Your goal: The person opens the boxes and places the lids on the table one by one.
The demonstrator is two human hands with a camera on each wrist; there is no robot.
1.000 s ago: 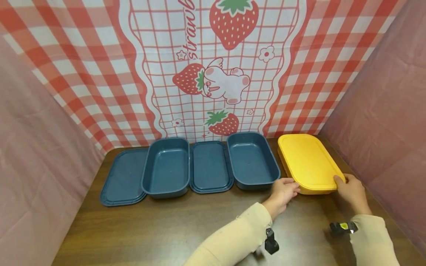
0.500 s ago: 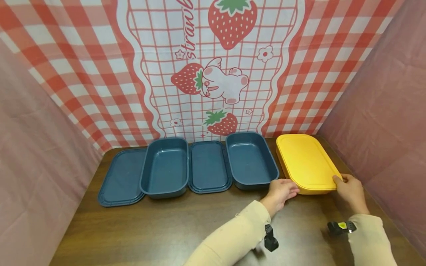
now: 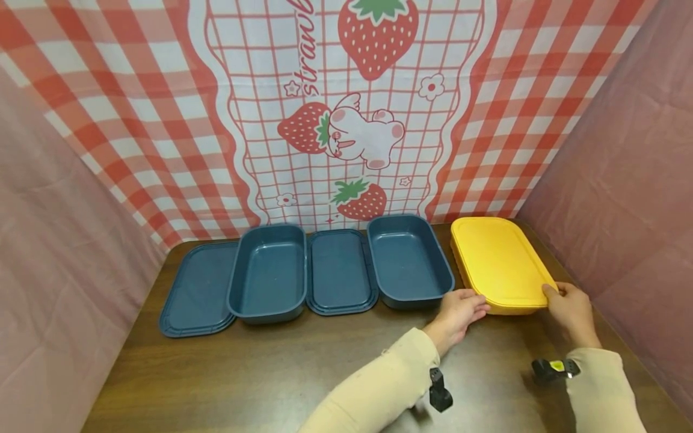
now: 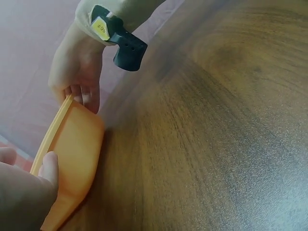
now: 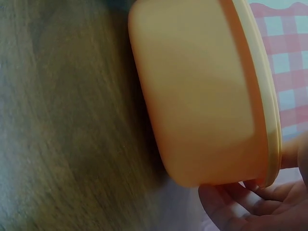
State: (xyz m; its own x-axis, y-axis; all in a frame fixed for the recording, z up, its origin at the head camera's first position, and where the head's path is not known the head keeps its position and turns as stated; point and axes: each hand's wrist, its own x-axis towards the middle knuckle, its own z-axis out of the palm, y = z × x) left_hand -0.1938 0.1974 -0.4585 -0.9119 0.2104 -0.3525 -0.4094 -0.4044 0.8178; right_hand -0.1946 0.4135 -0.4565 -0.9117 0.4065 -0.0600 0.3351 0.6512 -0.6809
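Note:
A yellow lidded food container (image 3: 503,261) stands at the right end of a row on the table, its lid on top. My left hand (image 3: 457,316) holds its front left corner. In the left wrist view, the left thumb (image 4: 49,168) lies against the container's side just under the rim. My right hand (image 3: 574,310) grips the front right corner, thumb on the lid's edge and fingers down the side. In the right wrist view, the right fingers (image 5: 245,207) touch the container's end wall below the lid.
Left of the yellow container stands a blue open container (image 3: 411,258), then a blue lid (image 3: 342,270), another blue open container (image 3: 271,273) and a second blue lid (image 3: 197,288). A strawberry-print cloth (image 3: 325,180) hangs behind; pink cloth (image 3: 612,180) covers both sides.
The head view has shifted slightly. Both hands stay at the yellow container's front corners; the container has nudged very slightly backward since half a second ago.

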